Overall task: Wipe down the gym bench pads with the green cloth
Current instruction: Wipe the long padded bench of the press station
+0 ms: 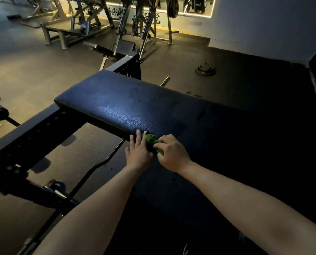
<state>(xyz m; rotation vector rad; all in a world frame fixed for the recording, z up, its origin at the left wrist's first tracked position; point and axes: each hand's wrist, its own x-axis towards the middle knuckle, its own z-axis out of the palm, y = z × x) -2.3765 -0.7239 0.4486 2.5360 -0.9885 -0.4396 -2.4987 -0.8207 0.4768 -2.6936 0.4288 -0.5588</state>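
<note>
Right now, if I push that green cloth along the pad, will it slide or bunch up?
Probably floppy: the green cloth is crumpled into a wad under the right hand. It likely weighs little, being small beside the left hand. The bench pad looks glossy, so it should slide easily.

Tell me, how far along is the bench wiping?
Done: cannot tell; the black padded bench pad shows only a sheen, maybe light. In hand: the right hand grips the bunched green cloth at the pad's near edge, left hand flat beside it. Left: likely most of the pad.
</note>
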